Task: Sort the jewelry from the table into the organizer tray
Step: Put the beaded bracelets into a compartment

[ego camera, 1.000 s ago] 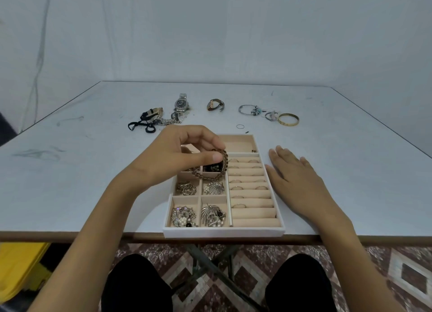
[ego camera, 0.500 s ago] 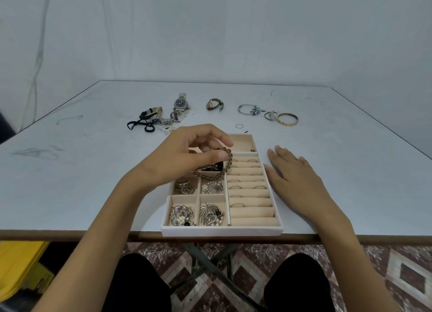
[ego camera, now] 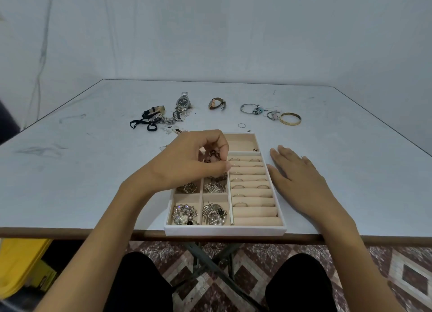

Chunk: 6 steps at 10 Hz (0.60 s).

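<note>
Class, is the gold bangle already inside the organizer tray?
No, the gold bangle lies on the table, well beyond the organizer tray's far edge.

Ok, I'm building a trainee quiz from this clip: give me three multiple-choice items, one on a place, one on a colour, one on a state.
1. Where is the right hand, relative to the organizer tray? A) inside it B) flat on the table, right of it C) under it
2. What colour is the bangle at the right end of the far row? A) gold B) red C) black
3. What is the left hand doing? A) lying flat B) hanging below the table C) pinching a dark jewelry piece over the tray
Key: 1 B, palm down on bare tabletop beside the tray; 2 A, it looks yellow-gold; 3 C, thumb and fingers close on it.
</note>
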### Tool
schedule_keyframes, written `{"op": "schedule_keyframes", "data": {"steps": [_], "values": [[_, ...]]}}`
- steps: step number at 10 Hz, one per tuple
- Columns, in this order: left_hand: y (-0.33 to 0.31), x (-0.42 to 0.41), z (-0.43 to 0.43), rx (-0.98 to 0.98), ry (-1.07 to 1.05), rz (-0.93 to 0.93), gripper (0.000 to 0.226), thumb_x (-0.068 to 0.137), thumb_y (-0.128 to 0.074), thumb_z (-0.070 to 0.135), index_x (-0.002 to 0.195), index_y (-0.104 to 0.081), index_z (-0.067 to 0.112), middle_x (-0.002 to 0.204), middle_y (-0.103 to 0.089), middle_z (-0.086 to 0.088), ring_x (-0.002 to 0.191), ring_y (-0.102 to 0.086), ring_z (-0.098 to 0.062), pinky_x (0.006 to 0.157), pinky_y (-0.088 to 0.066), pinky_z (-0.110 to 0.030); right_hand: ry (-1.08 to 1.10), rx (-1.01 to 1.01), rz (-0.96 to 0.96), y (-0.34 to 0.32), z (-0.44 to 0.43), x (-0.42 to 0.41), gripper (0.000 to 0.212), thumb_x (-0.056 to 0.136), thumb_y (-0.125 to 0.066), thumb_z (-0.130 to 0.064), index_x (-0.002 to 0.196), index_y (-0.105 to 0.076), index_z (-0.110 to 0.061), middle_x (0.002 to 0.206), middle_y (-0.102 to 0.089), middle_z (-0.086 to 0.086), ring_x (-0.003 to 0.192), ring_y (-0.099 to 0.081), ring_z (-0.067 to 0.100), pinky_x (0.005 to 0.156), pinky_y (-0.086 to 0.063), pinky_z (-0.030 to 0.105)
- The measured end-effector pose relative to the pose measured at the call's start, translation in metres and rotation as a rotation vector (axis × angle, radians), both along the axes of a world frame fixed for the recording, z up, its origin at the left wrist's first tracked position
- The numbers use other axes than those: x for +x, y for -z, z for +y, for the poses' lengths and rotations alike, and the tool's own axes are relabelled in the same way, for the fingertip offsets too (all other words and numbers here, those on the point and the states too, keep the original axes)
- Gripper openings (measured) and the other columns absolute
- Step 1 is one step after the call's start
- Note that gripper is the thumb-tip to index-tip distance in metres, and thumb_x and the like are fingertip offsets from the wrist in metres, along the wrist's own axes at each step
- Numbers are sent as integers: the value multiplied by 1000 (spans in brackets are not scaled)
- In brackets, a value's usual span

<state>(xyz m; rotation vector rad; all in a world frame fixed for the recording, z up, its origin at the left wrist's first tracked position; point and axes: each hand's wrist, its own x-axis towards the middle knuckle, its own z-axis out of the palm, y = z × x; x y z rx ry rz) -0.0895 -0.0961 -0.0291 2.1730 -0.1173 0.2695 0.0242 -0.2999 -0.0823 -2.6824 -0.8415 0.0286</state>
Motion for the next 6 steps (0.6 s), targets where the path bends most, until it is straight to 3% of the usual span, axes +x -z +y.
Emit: {"op": "schedule_keyframes", "data": {"steps": [1, 2, 3, 4, 6], "values": [[0, -1, -1, 73, 11, -8, 21, 79, -72, 4, 75, -58, 19, 70, -58, 4, 57, -47, -1, 61, -43, -18, -2, -3, 3, 0, 0, 0, 56, 102, -23, -44, 153, -17, -22, 161, -8, -4, 148, -3, 8, 119, 0, 32], [0, -2, -2, 125, 30, -3, 21, 75, -69, 4, 74, -58, 22, 70, -58, 4, 59, -46, -4, 66, -46, -31, 0, 0, 5, 0, 0, 0, 56, 102, -24, -44, 153, -16, -22, 161, -8, -4, 148, -3, 8, 119, 1, 32], [2, -2, -1, 164, 34, 18, 12, 68, -62, 14, 75, -57, 22, 80, -62, -8, 63, -49, -16, 71, -47, -44, 0, 0, 7, 0, -1, -1, 56, 102, -24, -44, 153, -17, -23, 161, -8, -4, 148, -3, 8, 119, 1, 32], [3, -3, 2, 179, 46, 11, 13, 67, -58, 12, 77, -58, 20, 80, -61, 0, 73, -54, -24, 76, -45, -46, 1, 5, 9, 0, -1, 0, 56, 102, -24, -44, 153, -17, -24, 161, -8, -5, 148, -3, 8, 119, 1, 32], [4, -8, 7, 142, 110, 6, 22, 69, -57, 4, 86, -63, 17, 83, -63, 8, 80, -59, -17, 78, -48, -39, 1, 5, 6, -1, 0, -1, 56, 102, -24, -44, 153, -17, -23, 161, -8, -4, 148, -4, 8, 119, 0, 32]]}}
